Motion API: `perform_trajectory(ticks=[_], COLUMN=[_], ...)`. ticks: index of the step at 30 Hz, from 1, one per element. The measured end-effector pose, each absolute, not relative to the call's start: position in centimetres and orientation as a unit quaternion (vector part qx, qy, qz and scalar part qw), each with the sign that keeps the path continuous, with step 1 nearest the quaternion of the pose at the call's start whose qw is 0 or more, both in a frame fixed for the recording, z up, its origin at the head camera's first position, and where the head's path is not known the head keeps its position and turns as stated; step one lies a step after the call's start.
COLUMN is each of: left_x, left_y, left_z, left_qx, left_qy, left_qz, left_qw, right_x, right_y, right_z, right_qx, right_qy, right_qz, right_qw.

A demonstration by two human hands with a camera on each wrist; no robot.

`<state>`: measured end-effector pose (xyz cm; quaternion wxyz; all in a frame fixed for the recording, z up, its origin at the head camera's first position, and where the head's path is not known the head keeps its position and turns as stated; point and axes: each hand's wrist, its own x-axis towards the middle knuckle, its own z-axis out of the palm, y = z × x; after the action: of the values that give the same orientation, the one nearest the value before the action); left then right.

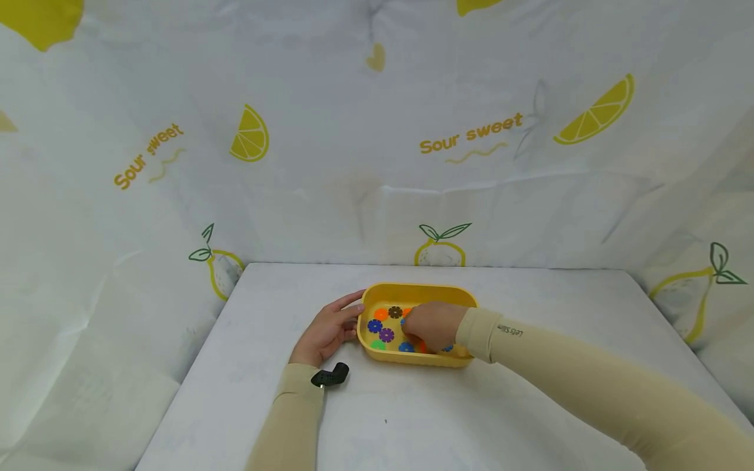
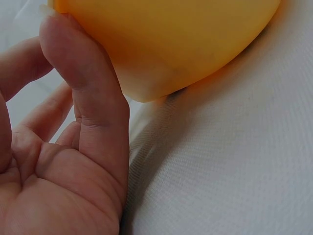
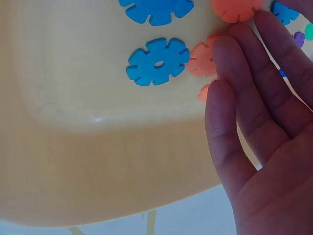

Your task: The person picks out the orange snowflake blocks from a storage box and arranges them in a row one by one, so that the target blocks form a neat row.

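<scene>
My left hand (image 1: 326, 332) holds the left end of a yellow plastic tray (image 1: 421, 359), its thumb at the rim. Close up in the left wrist view, the thumb (image 2: 90, 88) lies against the tray's outer wall (image 2: 181, 39). Inside the tray, my right hand (image 1: 436, 325) reaches down among notched snowflake discs. From the right wrist, its fingers (image 3: 257, 103) look nearly straight, with the tips over orange discs (image 3: 237, 7). A blue disc (image 3: 157, 62) lies flat beside them. Other discs around the hand include a purple one (image 1: 386, 335) and a brown one (image 1: 395, 312).
The tray stands on a white cloth-covered table (image 1: 377, 418). Behind it hangs a white curtain (image 1: 330, 196) with lemon prints. A black device (image 1: 331, 375) is strapped at the left wrist, and a light green disc (image 1: 377, 345) lies in the tray's near left corner.
</scene>
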<state>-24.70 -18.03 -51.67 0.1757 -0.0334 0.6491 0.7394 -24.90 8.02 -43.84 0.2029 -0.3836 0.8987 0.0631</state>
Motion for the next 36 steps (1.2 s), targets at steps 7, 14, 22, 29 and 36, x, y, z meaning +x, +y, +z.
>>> perform_trajectory(ticks=[7, 14, 22, 29, 36], left_x=[-24.7, -24.8, -24.9, -24.9, -24.6], left_y=[-18.0, -17.9, -18.0, -18.0, -17.9], left_z=[-51.6, -51.6, -51.8, -51.7, -51.9], left_qx=[-0.031, -0.031, -0.034, -0.030, -0.032], left_qy=[0.647, 0.645, 0.649, 0.652, 0.657], left_qz=[0.741, 0.742, 0.739, 0.736, 0.733], left_qw=[0.176, 0.177, 0.177, 0.179, 0.175], right_x=[-25.0, -25.1, -25.2, -25.5, -25.8], right_y=[8.0, 8.2, 8.9, 11.3, 14.4], right_z=[-44.0, -43.7, -43.1, -41.8, -41.0], right_qx=[-0.380, -0.362, -0.336, -0.335, -0.331], right_qy=[0.901, 0.905, 0.916, 0.917, 0.911], right_qz=[0.066, 0.057, -0.001, -0.079, -0.173], right_qw=[0.200, 0.214, 0.217, 0.202, 0.177])
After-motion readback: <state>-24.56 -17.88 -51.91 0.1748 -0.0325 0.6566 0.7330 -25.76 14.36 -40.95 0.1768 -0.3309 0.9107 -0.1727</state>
